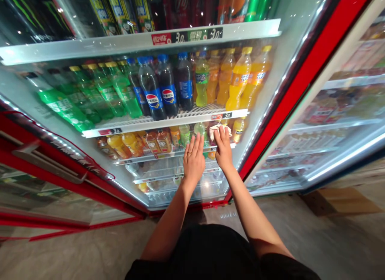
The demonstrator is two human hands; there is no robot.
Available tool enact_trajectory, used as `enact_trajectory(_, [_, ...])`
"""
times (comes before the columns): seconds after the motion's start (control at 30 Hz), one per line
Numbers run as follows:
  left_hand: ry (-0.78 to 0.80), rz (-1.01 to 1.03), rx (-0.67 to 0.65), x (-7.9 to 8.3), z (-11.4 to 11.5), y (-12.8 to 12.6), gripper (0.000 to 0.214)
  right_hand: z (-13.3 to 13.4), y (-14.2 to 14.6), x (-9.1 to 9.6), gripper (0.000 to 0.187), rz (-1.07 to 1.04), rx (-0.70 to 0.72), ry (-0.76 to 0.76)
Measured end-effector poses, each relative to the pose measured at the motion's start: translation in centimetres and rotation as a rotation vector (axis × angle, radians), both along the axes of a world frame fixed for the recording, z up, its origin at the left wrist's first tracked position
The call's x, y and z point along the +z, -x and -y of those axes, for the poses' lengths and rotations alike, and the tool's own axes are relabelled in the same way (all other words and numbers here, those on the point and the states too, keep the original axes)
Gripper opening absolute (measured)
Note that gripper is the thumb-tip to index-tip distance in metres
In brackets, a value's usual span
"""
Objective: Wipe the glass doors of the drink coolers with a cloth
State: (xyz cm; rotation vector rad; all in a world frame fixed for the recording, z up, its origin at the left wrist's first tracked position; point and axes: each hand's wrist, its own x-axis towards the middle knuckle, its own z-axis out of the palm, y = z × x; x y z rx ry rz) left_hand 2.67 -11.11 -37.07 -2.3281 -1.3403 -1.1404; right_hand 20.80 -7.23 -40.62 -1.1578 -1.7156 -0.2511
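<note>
My left hand (194, 159) is laid flat, fingers stretched out and slightly apart, a ring on one finger. It appears to rest on the glass front of a lit drinks cooler and holds nothing. Beside it, my right hand (224, 149) presses a crumpled pale cloth (217, 132) against the glass, fingers lying over it. Part of the cloth is hidden under those fingers. Behind the glass, close to both hands, runs a shelf of juice and tea bottles (158, 141).
A red door frame (296, 99) rises on the right, with a second lit cooler (327, 107) past it. At left is a metal handle (51, 159) on red framing. Soda bottles (153, 95) line the shelf above. A cardboard piece (339, 201) lies on the floor at right.
</note>
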Motion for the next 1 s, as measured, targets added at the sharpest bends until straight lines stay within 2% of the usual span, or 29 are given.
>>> enact_trajectory(0.2, [0.0, -0.004, -0.005, 0.0, 0.2, -2.0, 0.086, 0.8, -2.2, -0.8, 0.099, 0.179, 0.106, 0.067])
enact_trajectory(0.33, [-0.014, -0.011, 0.004, -0.3, 0.5, -2.9, 0.085, 0.9, -3.4, -1.2, 0.097, 0.12, 0.064, 0.004])
enact_trajectory(0.47, [-0.054, 0.002, 0.043, -1.2, 0.8, -3.5, 0.084, 0.2, -3.0, -0.3, 0.102, 0.007, 0.009, -0.064])
enact_trajectory(0.57, [-0.06, 0.005, 0.055, -1.9, 0.8, -3.7, 0.084, 0.0, -2.6, 0.1, 0.102, 0.011, 0.038, -0.051])
enact_trajectory(0.73, [-0.087, -0.016, 0.03, -2.3, 0.4, -3.5, 0.082, 0.9, -3.8, -1.6, 0.095, 0.133, 0.139, 0.005])
enact_trajectory(0.87, [-0.084, -0.027, 0.018, -1.6, -0.2, -3.5, 0.084, 1.2, -4.7, -2.7, 0.09, 0.064, -0.003, -0.028])
enact_trajectory(1.0, [-0.068, -0.044, 0.019, -0.5, -0.3, -3.7, 0.084, 0.5, -4.2, -2.0, 0.089, -0.026, -0.084, -0.069])
